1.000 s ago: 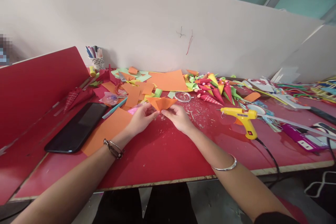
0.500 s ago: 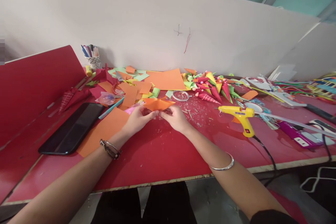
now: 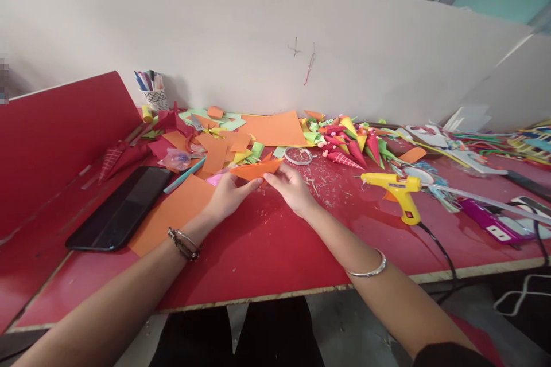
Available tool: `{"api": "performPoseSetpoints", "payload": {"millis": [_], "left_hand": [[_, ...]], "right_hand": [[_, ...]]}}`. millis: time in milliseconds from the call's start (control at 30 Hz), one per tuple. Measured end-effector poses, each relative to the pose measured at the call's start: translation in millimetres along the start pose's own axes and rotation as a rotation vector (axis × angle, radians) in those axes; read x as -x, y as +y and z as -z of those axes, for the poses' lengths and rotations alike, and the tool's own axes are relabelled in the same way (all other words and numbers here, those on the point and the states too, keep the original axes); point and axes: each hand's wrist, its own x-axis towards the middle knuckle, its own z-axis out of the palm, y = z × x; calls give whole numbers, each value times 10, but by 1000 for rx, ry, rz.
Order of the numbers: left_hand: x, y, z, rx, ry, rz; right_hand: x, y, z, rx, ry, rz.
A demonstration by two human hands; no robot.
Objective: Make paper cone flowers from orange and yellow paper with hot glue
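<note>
Between my two hands is a piece of orange paper (image 3: 253, 170), curled or folded, held just above the red table (image 3: 258, 264). My left hand (image 3: 232, 195) grips its left side, thumb in front and fingers behind. On the right side, my right hand (image 3: 294, 188) pinches the paper with the thumb near its front edge. The fingers behind the paper are partly hidden. A larger orange sheet (image 3: 176, 209) lies flat left of my left hand, and a clear tape ring (image 3: 298, 155) rests just beyond my right hand.
A black phone (image 3: 120, 209) lies at the left. The yellow glue gun (image 3: 396, 189) stands at the right, its cord trailing over the front edge. Paper cones (image 3: 348, 143), orange scraps (image 3: 215, 155) and scissors (image 3: 196, 123) line the back, near a pen cup (image 3: 154, 94).
The orange paper has tilted in my hands, its right end now higher and its shape narrower. My right thumb has shifted along its edge. The camera view has moved slightly.
</note>
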Motion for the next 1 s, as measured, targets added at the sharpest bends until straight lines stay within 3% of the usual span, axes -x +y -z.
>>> {"api": "performPoseSetpoints", "payload": {"millis": [100,267,433,533,633,767,867,1000], "left_hand": [[7,-4,-6,6,5,43],[8,-36,12,-45,122,19],[-14,-77,15,29,127,25],[-25,-80,7,149,97,49],[-21,-58,7,187,8,89],[-3,-23,23,69,-130,85],[5,-24,27,0,-160,63],[1,-53,15,-30,-160,58]], "right_hand": [[-13,6,21,-3,-4,-4],[-13,5,41,90,-48,-36],[-4,19,20,9,28,-174],[-8,37,20,-44,23,-234],[-19,45,38,-12,21,-185],[-33,26,55,60,-25,-120],[-37,7,48,74,-90,-102],[-29,4,34,29,-74,-106]]}}
